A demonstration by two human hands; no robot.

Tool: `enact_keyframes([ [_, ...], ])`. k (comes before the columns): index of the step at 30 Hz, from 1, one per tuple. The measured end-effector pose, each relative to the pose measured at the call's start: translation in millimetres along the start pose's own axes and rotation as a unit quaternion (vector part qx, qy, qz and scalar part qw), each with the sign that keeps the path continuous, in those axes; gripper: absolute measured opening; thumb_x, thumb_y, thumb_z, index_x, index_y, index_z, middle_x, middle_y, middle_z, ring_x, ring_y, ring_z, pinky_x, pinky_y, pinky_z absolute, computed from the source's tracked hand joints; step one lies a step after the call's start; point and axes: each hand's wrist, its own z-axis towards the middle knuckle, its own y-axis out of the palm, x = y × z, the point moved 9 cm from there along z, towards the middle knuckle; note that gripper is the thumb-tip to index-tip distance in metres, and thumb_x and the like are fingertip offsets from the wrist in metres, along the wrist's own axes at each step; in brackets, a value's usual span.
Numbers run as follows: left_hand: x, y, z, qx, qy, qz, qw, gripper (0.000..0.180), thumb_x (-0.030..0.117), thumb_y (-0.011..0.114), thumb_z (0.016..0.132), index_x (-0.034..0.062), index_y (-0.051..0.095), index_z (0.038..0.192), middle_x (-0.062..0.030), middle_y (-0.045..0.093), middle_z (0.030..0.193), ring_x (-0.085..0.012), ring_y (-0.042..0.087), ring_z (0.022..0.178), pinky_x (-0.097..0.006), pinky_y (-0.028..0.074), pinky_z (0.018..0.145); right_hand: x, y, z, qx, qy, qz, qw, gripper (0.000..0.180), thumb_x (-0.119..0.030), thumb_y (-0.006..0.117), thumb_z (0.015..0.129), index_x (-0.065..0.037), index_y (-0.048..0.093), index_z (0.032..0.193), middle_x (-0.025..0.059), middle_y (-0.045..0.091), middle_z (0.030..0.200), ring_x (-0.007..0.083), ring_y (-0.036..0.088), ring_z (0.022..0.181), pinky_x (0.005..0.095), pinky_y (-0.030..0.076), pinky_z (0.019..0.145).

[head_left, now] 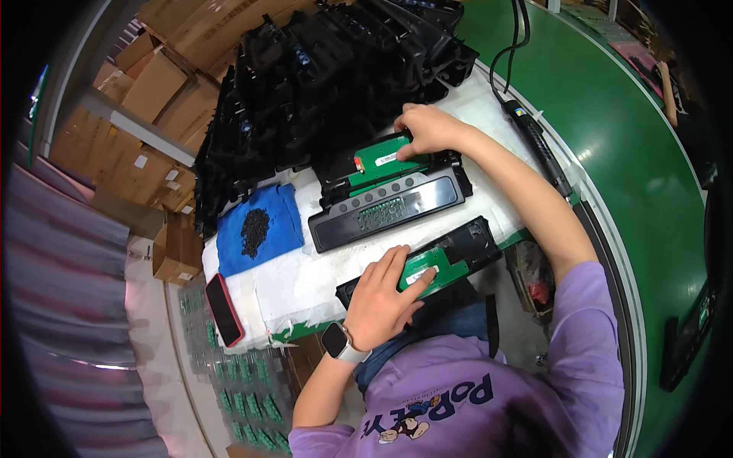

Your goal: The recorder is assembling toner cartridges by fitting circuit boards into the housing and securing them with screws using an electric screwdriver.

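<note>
My right hand [434, 130] grips the far edge of a black plastic housing, with the thumb on its green circuit board [383, 159]. In front of it lies a black control panel [389, 208] with a row of round grey buttons and a dark window. My left hand [382, 294], with a watch at the wrist, is on a second black housing [467, 246] at the table's near edge. Its fingers reach across that housing, and one digit rests by the white label on the green circuit board [450, 265]. Part of this housing is hidden under the hand.
Many black plastic housings [305, 84] are heaped at the back. On the left, a blue cloth [282, 221] bears small black screws [255, 229]; a red-edged phone [223, 309] lies nearer. A corded electric screwdriver [540, 145] is at the right. Circuit boards [248, 404] stand lower left.
</note>
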Motion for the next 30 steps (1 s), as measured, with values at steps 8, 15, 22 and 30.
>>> enact_keyframes([
  [8, -2.4, -5.4, -2.2, 0.034, -0.012, -0.006, 0.999, 0.053, 0.017, 0.074, 0.064, 0.0148, 0.060, 0.115, -0.0230, 0.048, 0.123, -0.0395, 0.049, 0.111, -0.042, 0.042, 0.092, -33.6, -38.8, -34.8, 0.170, -0.076, -0.097, 0.978, 0.023, -0.025, 0.071, 0.069, -0.003, 0.065, 0.073, 0.0103, 0.059, 0.086, 0.0290, 0.063, 0.075, 0.0386, 0.050, 0.065],
  [15, -25.7, -14.4, 18.5, 0.014, -0.004, -0.049, 0.999, 0.051, 0.015, 0.074, 0.066, 0.0136, 0.060, 0.115, -0.0219, 0.049, 0.122, -0.0379, 0.050, 0.109, -0.040, 0.044, 0.090, -12.6, -78.8, -57.3, 0.192, 0.009, -0.148, 0.970, 0.021, -0.021, 0.070, 0.070, -0.003, 0.063, 0.076, 0.0107, 0.060, 0.079, 0.0292, 0.062, 0.078, 0.0389, 0.050, 0.067],
  [22, -45.2, -14.8, 33.1, 0.023, -0.008, -0.051, 0.998, 0.047, 0.019, 0.073, 0.067, 0.0139, 0.061, 0.113, -0.0205, 0.050, 0.122, -0.0360, 0.051, 0.107, -0.040, 0.045, 0.088, -17.0, -129.3, -126.0, 0.263, 0.088, -0.174, 0.945, 0.019, -0.016, 0.069, 0.070, -0.002, 0.060, 0.078, 0.0096, 0.058, 0.076, 0.0273, 0.060, 0.080, 0.0394, 0.048, 0.067],
  [30, -62.9, -16.0, 64.5, 0.019, 0.023, -0.050, 0.998, 0.048, 0.019, 0.071, 0.068, 0.0136, 0.060, 0.115, -0.0229, 0.048, 0.123, -0.0368, 0.050, 0.106, -0.041, 0.043, 0.090, 17.4, -130.2, -176.9, 0.330, 0.210, 0.100, 0.915, 0.032, -0.010, 0.067, 0.072, -0.002, 0.062, 0.102, 0.0132, 0.065, 0.093, 0.0241, 0.063, 0.080, 0.0304, 0.047, 0.074],
])
